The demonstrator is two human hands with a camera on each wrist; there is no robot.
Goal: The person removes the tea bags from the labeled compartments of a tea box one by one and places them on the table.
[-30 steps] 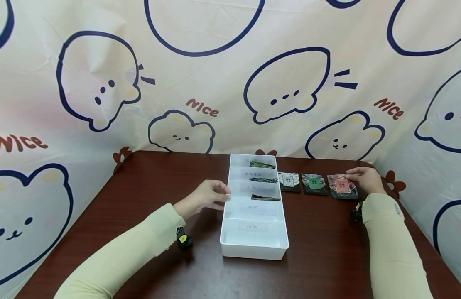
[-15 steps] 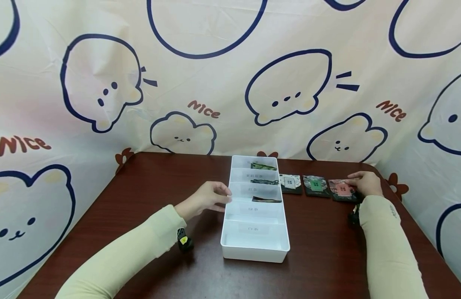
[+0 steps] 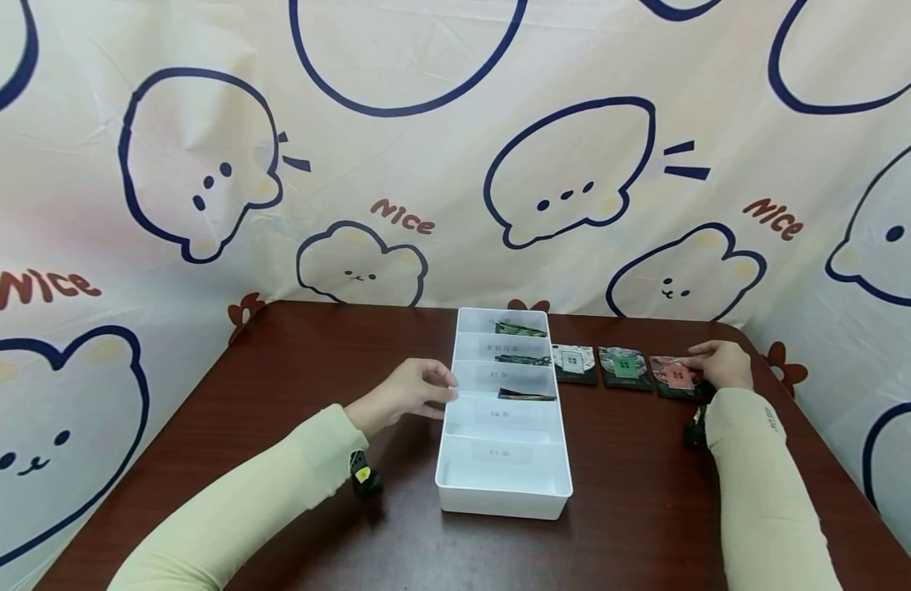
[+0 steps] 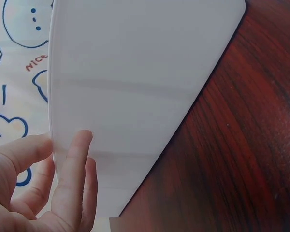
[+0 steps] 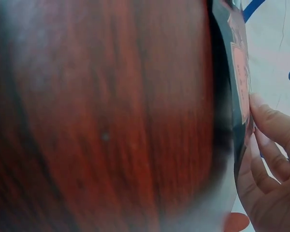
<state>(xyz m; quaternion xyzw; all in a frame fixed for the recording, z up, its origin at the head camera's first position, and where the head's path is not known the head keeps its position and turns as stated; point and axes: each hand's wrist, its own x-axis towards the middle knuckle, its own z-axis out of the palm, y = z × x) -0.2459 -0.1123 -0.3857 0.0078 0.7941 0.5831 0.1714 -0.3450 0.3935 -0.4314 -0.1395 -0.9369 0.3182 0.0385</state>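
A left hand (image 4: pixel 63 198) reaches in from the lower left, its fingers loosely extended, the tips apparently touching the rim and smooth side of a white box (image 4: pixel 130 63). Dark reddish wooden table (image 4: pixel 232 150) fills the right; cartoon-printed cloth (image 4: pixel 14 67) shows at the left.

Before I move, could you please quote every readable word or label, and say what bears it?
"Nice": three times on the backdrop, head view; once, left wrist view.
"茉莉花茶": second label from the back of the white tray.
"红茶": third label.
"绿茶": fourth label.
"白茶", probably: front label.
Too blurred: rearmost label.
Too small: print on the packets and right sleeve.
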